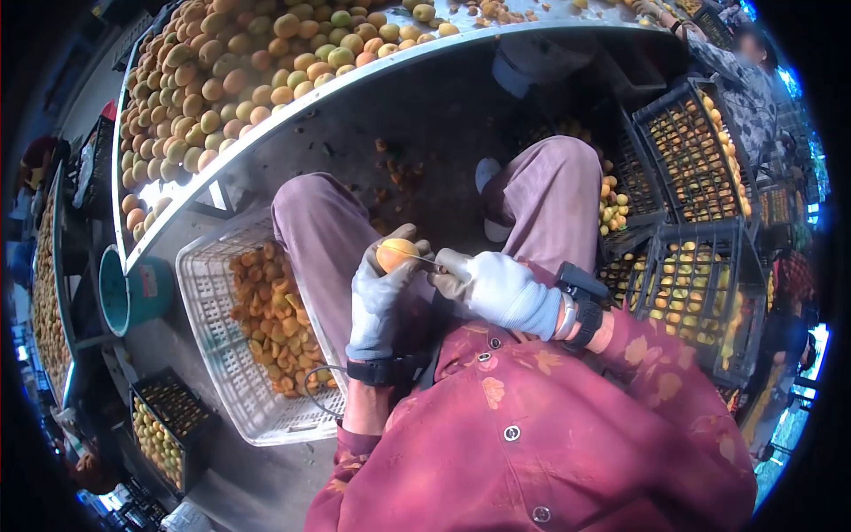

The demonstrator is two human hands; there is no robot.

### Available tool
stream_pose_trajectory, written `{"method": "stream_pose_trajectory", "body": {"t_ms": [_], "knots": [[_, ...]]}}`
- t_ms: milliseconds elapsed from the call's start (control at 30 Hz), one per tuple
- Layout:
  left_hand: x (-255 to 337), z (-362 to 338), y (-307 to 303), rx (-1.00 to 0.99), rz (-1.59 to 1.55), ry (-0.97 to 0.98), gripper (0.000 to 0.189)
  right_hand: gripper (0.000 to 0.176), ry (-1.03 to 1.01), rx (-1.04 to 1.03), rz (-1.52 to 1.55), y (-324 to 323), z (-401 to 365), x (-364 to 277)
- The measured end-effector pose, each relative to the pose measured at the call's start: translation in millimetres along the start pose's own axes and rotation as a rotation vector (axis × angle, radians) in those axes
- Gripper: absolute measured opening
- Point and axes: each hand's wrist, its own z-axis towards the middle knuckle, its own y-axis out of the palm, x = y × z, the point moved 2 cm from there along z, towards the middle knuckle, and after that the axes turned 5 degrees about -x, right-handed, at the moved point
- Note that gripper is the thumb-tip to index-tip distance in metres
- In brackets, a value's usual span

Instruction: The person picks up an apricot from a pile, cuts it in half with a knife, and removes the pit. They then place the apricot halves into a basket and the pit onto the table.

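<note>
A whole orange-yellow apricot (396,255) rests in the closed fingers of my gloved left hand (374,297), above my lap. My right hand (498,288), also gloved, pinches what looks like a thin-bladed knife (426,260). Its narrow tip reaches the right side of the fruit, and the handle is hidden in my fingers. Left of my legs, a white plastic basket (213,341) holds a heap of opened apricot pieces (270,324).
A metal-edged table (355,73) piled with apricots (222,84) spans the far side. Black crates of fruit (691,146) stand at right, another crate (160,434) at lower left. A teal bucket (155,297) stands beside the basket. Another person (740,89) is at upper right.
</note>
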Motion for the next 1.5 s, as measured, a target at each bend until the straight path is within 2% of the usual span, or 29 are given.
{"method": "stream_pose_trajectory", "body": {"t_ms": [67, 133, 200, 267, 300, 400, 467, 567, 600, 667, 767, 833, 933, 967, 1067, 1167, 1300, 1367, 1433, 1500], "knots": [[-0.3, 1.3, 1.0, 0.02, 0.055, -0.007, 0.05, 0.034, -0.029, -0.029, -0.028, -10.1, -0.5, 2.5], [0.6, 3.3, -0.6, -0.018, 0.294, 0.003, 0.05, 0.034, -0.008, -0.055, -0.091, -14.9, 0.0, 0.7], [3.3, 1.2, 1.1, -0.001, 0.25, -0.03, 0.049, 0.035, 0.007, -0.084, -0.154, -20.9, 4.6, -3.1], [2.9, -0.9, -0.1, 0.02, 0.208, -0.067, 0.049, 0.036, 0.2, -0.307, 0.123, -22.9, 9.3, -4.5], [1.8, -0.6, -1.1, 0.009, 0.19, -0.046, 0.048, 0.036, 0.2, -0.309, 0.124, -23.5, 6.9, -7.6], [-3.2, 0.4, -1.1, -0.003, 0.167, -0.019, 0.047, 0.036, 0.096, -0.185, -0.04, -29.8, -1.2, -16.0], [-4.7, 1.1, -3.5, 0.027, 0.096, -0.011, 0.046, 0.034, 0.134, -0.245, 0.122, -31.8, -3.5, -16.4], [-6.2, 1.8, -4.8, 0.049, 0.034, -0.035, 0.047, 0.033, 0.243, -0.181, 0.034, -22.2, -10.2, -14.8], [-9.0, 1.7, -6.2, 0.021, 0.002, -0.037, 0.048, 0.033, 0.246, -0.178, 0.034, -18.9, -12.2, -12.2], [-10.2, 2.6, -5.6, -0.01, -0.027, -0.04, 0.05, 0.034, 0.118, -0.101, 0.045, -9.9, -12.5, -7.1], [-9.7, 0.2, -3.5, -0.104, -0.197, -0.056, 0.057, 0.035, 0.15, -0.047, 0.078, 6.1, -8.3, -2.9], [-15.0, 1.5, -7.6, -0.067, -0.224, -0.124, 0.064, 0.035, 0.141, -0.021, 0.091, 12.0, -5.3, 1.8], [-11.0, 2.4, -5.3, -0.072, -0.278, -0.219, 0.064, 0.035, 0.145, 0.008, 0.075, 6.1, -4.8, 1.9], [-10.0, 2.9, -4.2, -0.073, -0.277, -0.221, 0.064, 0.035, 0.161, 0.013, 0.043, 1.5, -4.5, 3.8], [-4.3, 4.7, -2.3, -0.021, 0.074, 0.035, 0.062, 0.035, 0.173, -0.046, 0.086, -8.0, -4.0, 6.7], [-3.6, 3.8, -2.1, 0.011, 0.235, 0.021, 0.058, 0.035, 0.177, -0.091, 0.014, -10.1, -4.5, 1.3], [-5.4, 0.6, -3.6, 0.005, 0.177, -0.01, 0.055, 0.036, 0.198, -0.132, -0.046, -11.1, -6.2, -11.0], [-12.7, -0.8, -7.3, -0.058, -0.007, -0.035, 0.055, 0.036, 0.188, -0.119, -0.026, -4.2, -6.6, -8.8], [-15.4, -0.1, -8.6, -0.067, -0.016, -0.048, 0.058, 0.036, 0.172, -0.106, -0.01, 6.4, -4.6, -3.4], [-18.0, -0.1, -12.3, -0.068, -0.024, -0.057, 0.061, 0.029, 0.073, 0.056, 0.044, 16.0, -2.1, 1.2]]}}
